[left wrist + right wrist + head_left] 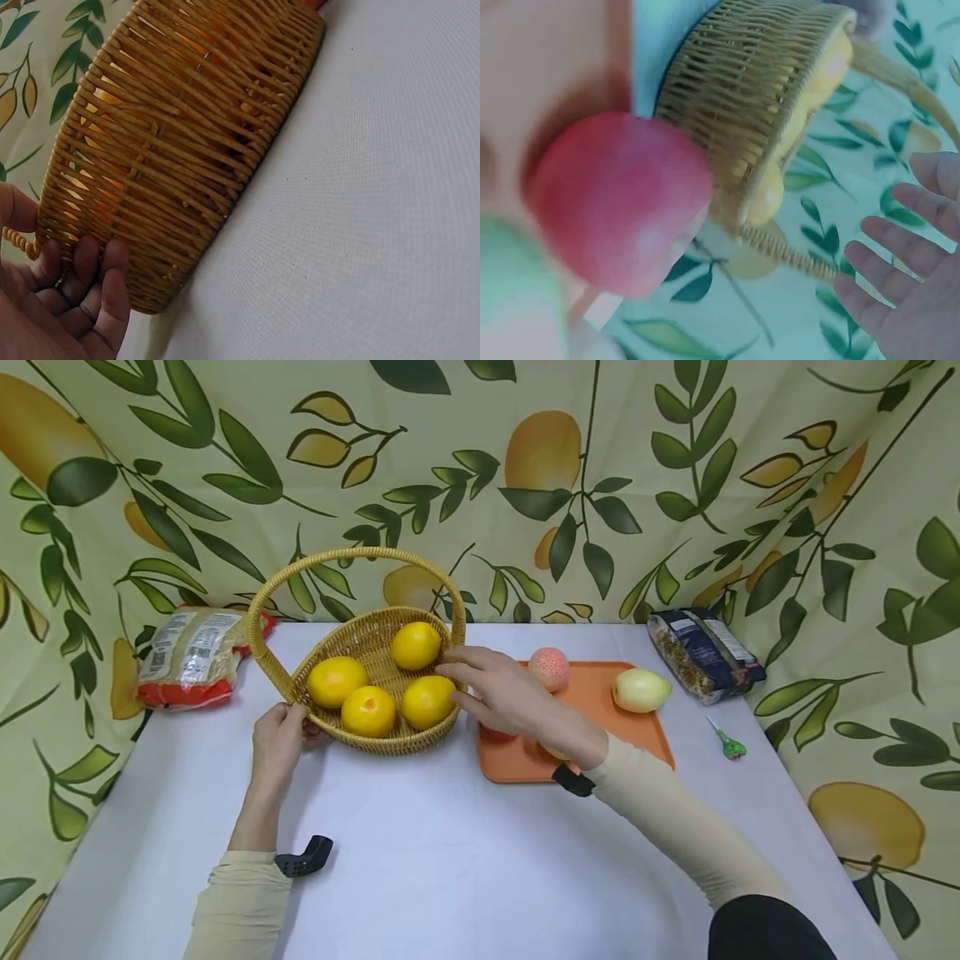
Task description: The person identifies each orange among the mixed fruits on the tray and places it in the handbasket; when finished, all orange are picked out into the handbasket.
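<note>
A woven wicker basket [397, 745] with a tall arched handle holds several yellow-orange round fruits [368, 712]. My left hand [279, 739] grips the basket's left rim beside the foot of the handle; in the left wrist view the thumb and curled fingers [112, 307] pinch the weave. At the basket's right rim hovers my right hand [498, 689], its fingers extended and nothing held in them. Below that hand, a red apple-like fruit [622, 202] sits on the orange tray [600, 727], mostly hidden in the head view.
Also on the tray are a pink peach [549, 669], a pale yellow-green fruit [641, 690] and another fruit mostly covered by my right forearm. A red-and-clear food bag [191, 656] stands back left, a dark-blue bag [705, 653] back right. A small green-handled tool [731, 745] lies right of the tray.
</note>
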### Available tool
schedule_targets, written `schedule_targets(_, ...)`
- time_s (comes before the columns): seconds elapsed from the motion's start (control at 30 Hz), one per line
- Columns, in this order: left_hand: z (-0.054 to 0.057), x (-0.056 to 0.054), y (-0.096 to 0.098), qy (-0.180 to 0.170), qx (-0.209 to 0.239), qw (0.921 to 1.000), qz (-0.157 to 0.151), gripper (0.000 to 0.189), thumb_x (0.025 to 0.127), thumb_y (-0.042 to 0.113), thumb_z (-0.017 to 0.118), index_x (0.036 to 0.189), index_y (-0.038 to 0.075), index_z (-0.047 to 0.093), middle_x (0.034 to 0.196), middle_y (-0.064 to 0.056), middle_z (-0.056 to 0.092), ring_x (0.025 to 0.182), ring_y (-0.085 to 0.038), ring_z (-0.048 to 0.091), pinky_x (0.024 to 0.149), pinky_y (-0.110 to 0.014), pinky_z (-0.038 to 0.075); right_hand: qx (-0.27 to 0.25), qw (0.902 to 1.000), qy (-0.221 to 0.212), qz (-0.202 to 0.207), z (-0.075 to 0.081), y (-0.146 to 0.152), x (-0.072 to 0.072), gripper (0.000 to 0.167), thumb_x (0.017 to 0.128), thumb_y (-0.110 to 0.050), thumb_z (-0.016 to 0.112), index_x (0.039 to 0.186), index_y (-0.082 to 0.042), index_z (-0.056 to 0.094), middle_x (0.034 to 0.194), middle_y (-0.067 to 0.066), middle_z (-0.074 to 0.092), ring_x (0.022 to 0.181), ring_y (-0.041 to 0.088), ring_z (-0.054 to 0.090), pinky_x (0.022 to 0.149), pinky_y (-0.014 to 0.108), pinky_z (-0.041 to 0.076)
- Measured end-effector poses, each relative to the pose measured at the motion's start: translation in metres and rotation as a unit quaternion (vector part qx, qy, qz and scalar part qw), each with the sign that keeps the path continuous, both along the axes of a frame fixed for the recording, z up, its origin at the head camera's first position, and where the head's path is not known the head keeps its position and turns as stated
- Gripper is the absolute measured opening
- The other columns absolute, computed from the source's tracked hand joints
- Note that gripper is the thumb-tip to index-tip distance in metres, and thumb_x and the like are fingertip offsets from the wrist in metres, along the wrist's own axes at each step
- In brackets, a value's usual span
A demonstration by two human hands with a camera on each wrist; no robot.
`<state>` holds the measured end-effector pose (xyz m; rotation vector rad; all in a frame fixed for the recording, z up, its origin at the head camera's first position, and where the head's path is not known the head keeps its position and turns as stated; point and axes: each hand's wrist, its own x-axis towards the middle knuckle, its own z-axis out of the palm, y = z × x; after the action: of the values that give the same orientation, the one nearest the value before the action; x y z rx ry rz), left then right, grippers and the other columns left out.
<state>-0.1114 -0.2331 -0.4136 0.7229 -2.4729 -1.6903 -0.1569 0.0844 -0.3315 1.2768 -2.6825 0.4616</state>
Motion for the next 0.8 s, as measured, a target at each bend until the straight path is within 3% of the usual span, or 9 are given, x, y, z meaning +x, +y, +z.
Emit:
schedule_targets(0.27,0.001,0.001,-0.004,-0.001,-0.002,1.0000,0.001,0.030,0.097,0.025,0.040,0.099,0.000,0.058,0.067,0.011,0.059,0.061,-0.003,0.060,0.061,-0.020,0.054,-0.073,0.9935,-0.031,-0.081,-0.018,0.070,0.031,0.042,0.091,-0.017,0.066,0.131,-0.007,0.060,0.141,0.014,0.054,0.133,0.032,0.048,0.110,0.051,0.041)
schedule_targets(0.57,0.006,0.005,-0.009,-0.034,-0.088,0.9954,-0.021,0.039,0.098,0.035,0.037,0.101,0.002,0.058,0.099,-0.016,0.067,0.067,-0.010,0.060,0.060,-0.020,0.045,-0.136,0.9707,-0.028,-0.196,-0.039,0.120,0.056,0.042,0.091,-0.012,0.067,0.132,-0.006,0.059,0.137,0.016,0.057,0.129,0.035,0.051,0.106,0.056,0.042)
schedule_targets(0.8,0.008,0.006,-0.011,-0.033,-0.107,0.9931,-0.035,0.039,0.098,0.035,0.038,0.099,0.001,0.057,0.095,-0.018,0.067,0.066,-0.011,0.058,0.059,-0.023,0.043,-0.163,0.9596,-0.065,-0.220,-0.050,0.131,0.065,0.042,0.094,-0.014,0.063,0.134,-0.006,0.056,0.138,0.018,0.056,0.130,0.037,0.050,0.107,0.057,0.040)
